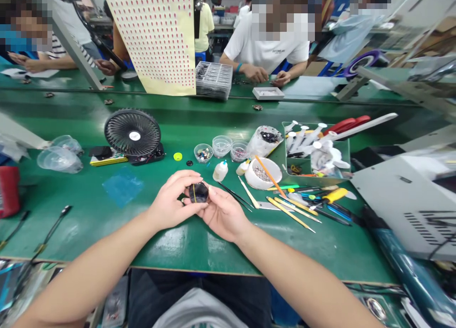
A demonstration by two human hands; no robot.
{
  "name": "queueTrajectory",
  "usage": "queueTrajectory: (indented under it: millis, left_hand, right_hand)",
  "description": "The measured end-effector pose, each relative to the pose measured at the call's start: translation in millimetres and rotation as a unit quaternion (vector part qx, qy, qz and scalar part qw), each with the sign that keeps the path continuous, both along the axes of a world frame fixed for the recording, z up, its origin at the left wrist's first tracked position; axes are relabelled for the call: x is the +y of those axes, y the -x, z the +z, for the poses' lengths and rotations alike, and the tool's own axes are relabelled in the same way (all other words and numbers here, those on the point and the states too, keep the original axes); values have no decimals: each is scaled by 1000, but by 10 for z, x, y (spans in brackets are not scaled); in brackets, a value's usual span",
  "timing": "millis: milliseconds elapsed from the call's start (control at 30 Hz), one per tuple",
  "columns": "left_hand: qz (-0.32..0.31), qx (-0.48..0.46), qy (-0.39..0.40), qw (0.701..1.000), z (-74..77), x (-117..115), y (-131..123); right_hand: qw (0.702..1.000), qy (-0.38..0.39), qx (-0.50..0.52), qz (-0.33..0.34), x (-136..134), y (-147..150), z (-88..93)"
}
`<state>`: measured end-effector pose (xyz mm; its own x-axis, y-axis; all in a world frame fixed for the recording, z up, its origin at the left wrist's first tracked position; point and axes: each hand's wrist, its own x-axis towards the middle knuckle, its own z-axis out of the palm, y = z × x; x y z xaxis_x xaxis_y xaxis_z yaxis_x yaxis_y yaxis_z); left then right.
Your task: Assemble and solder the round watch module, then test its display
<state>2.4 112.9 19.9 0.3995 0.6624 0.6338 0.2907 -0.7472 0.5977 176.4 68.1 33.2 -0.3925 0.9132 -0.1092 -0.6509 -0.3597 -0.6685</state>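
Observation:
Both my hands hold a small round black piece with a thin yellow line across it (198,193), raised a little above the green bench. It looks like a watch case, but its exact kind is unclear. My left hand (174,197) curls around its left side, thumb below and fingers above. From the right, my right hand (226,211) grips its edge with thumb and fingers. Just beyond the hands stand a small white dropper bottle (220,171) and a clear cup of small parts (204,153). Black tweezers (237,197) lie right of my right hand.
A black fan (132,134) stands at back left, near a blue film sheet (123,186). At right are a white bowl (251,178), a green tool bin (320,179), scattered tools (294,214) and a grey machine (409,185). Co-workers sit across the bench.

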Motion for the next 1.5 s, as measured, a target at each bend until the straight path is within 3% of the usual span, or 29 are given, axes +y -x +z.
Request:
queueTrajectory:
  millis: [933, 1033, 1133, 1233, 1300, 1367, 1400, 1467, 1500]
  left_hand:
    - [-15, 17, -23, 999, 53, 5, 31]
    - [-5, 30, -36, 999, 38, 16, 24]
    - [3, 46, -59, 997, 16, 26, 15]
    - [14, 34, -76, 996, 2, 35, 10]
    - [18, 32, -75, 997, -1, 43, 9]
    - [11, 53, -79, 995, -4, 51, 6]
    - [2, 69, -88, 994, -7, 55, 5]
    - [-29, 103, -114, 988, -18, 66, 3]
    - [-49, 123, -127, 983, -26, 75, 5]
  right_hand:
    - [1000, -1, -30, -6, 6, -12, -6]
    - [997, -27, -65, -14, 18, -11, -17]
    - [980, -89, -174, -48, 2, -43, -10]
    - [939, -149, -286, -122, 16, -165, 123]
    - [892, -207, -351, -194, 124, -287, 325]
    - [809, -295, -437, -261, 372, -395, 603]
    - [750, -342, -491, -282, 553, -429, 753]
    - [632, -387, -614, -271, 1012, -437, 1031]
    - [590, -365, -683, -227, 1272, -410, 1140]
